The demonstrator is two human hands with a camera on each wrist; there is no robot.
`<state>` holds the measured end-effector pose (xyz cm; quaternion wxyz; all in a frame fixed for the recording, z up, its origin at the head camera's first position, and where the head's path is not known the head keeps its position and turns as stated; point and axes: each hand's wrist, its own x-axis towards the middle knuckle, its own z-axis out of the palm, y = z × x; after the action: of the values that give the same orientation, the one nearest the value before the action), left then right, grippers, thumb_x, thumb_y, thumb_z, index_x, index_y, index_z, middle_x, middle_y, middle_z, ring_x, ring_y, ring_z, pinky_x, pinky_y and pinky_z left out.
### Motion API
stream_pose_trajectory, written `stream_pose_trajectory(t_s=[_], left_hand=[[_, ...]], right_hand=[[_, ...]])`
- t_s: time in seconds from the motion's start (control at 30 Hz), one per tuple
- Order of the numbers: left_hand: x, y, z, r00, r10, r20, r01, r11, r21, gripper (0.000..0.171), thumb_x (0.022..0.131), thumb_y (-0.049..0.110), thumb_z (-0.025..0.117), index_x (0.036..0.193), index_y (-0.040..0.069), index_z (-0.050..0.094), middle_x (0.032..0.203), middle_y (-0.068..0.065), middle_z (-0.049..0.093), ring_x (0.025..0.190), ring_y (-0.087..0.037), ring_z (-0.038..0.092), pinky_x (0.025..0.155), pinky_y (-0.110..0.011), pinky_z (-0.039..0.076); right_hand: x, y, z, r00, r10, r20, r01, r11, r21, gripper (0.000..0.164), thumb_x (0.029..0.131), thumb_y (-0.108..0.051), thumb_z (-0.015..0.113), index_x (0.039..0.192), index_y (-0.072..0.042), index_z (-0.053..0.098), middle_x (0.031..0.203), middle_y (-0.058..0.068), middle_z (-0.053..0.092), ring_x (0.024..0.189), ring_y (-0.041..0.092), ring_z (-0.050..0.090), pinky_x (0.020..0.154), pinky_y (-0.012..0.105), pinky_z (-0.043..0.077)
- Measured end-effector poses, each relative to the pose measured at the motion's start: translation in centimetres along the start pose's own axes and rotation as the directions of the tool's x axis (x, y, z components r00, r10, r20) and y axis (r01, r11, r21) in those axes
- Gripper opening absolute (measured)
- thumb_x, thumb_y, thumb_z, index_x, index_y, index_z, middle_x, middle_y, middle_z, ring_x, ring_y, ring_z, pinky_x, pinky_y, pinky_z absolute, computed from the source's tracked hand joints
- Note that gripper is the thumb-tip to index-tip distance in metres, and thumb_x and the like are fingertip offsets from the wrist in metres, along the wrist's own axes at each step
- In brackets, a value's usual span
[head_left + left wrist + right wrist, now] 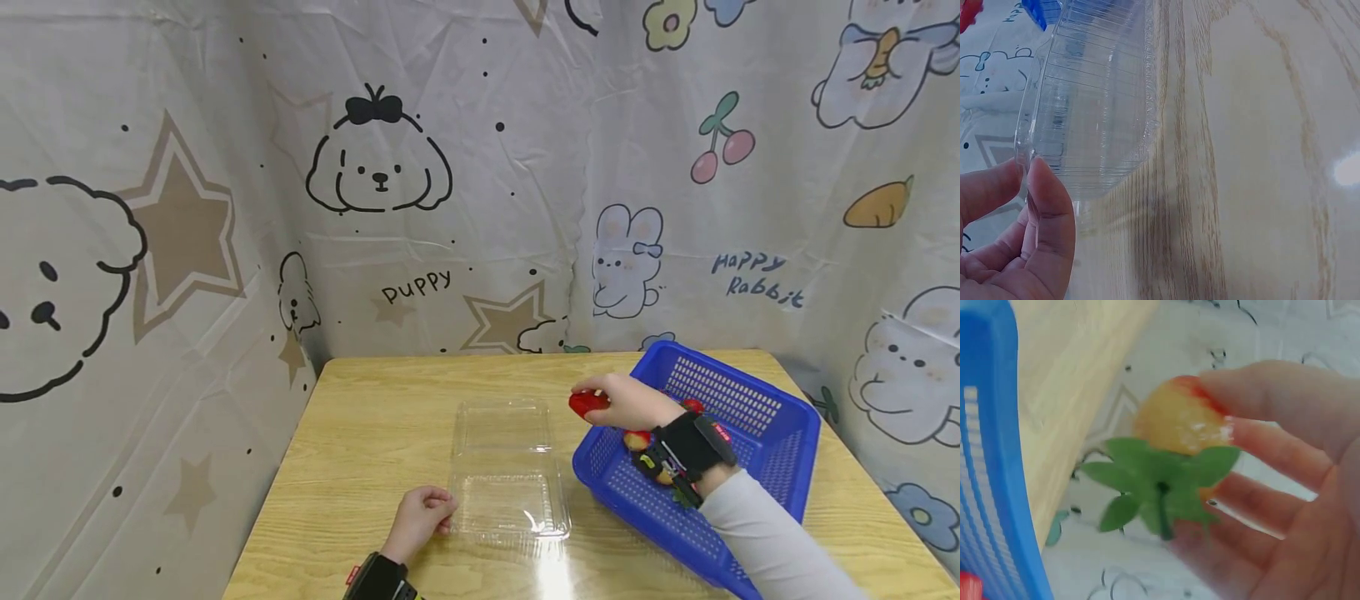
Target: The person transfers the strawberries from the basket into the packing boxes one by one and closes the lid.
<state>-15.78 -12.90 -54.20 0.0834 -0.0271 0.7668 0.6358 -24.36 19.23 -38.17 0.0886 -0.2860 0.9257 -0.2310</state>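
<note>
My right hand (pixel 633 402) holds a strawberry (pixel 1179 419) between thumb and fingers, above the table at the near-left side of the blue basket (pixel 808 442). The strawberry is red with a yellow part, and its green leaves and stem face the right wrist camera. A clear plastic box (pixel 504 500) lies on the table with its hinged lid (pixel 502 425) folded back, away from me. The thumb and forefinger of my left hand (pixel 423 517) pinch the rim at the box's left side, seen close up in the left wrist view.
Inside the basket lie several fruits, among them a red-and-yellow one (pixel 637 440) and a red one (pixel 693 406), partly hidden by my right wrist. The wooden table (pixel 360 442) ends at a printed cloth (pixel 450 250) behind.
</note>
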Motion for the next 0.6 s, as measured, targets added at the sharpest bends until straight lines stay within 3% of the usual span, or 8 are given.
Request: stream_pose_trajectory(t_s=[0.13,0.3,0.47,0.6], left_hand=[[0.0,-0.1,0.0,1.0,-0.004,-0.008,0.004,1.0,-0.002,0.019,0.083,0.0,0.061,0.091,-0.016,0.055,0.064,-0.001,0.055,0.052,-0.008,0.054,0.051,-0.029,0.054],[0.0,-0.1,0.0,1.0,-0.006,-0.011,0.006,1.0,0.006,0.019,0.083,0.001,0.062,0.091,-0.015,0.056,0.064,-0.001,0.055,0.051,-0.009,0.054,0.051,-0.03,0.054],[0.1,0.0,0.0,1.0,-0.001,-0.011,0.001,1.0,0.005,0.018,0.082,-0.001,0.061,0.09,-0.016,0.056,0.063,-0.001,0.055,0.051,-0.008,0.054,0.05,-0.027,0.053],[0.1,-0.1,0.0,1.0,0.004,-0.012,-0.004,1.0,0.001,0.018,0.082,-0.002,0.06,0.091,-0.017,0.055,0.063,0.0,0.054,0.05,-0.007,0.053,0.051,-0.029,0.053]], right_hand=[[1.2,-1.3,2.0,0.989,-0.139,-0.053,0.14,0.99,0.002,0.039,0.083,-0.01,0.066,0.119,-0.002,0.057,0.108,0.011,0.062,0.092,0.022,0.058,0.075,0.033,0.053],[2.8,-3.1,5.0,0.954,-0.271,-0.126,0.268,0.963,-0.037,0.041,0.081,-0.009,0.068,0.121,-0.004,0.056,0.11,0.01,0.06,0.095,0.021,0.058,0.077,0.031,0.052],[4.3,-4.5,8.2,0.922,-0.356,-0.151,0.349,0.934,-0.07,0.041,0.081,-0.008,0.068,0.12,-0.005,0.056,0.11,0.011,0.058,0.097,0.02,0.058,0.079,0.028,0.052],[5.6,-5.1,10.5,0.914,-0.381,-0.142,0.37,0.924,-0.099,0.041,0.08,-0.009,0.068,0.12,-0.007,0.057,0.111,0.009,0.059,0.097,0.019,0.058,0.08,0.027,0.051]])
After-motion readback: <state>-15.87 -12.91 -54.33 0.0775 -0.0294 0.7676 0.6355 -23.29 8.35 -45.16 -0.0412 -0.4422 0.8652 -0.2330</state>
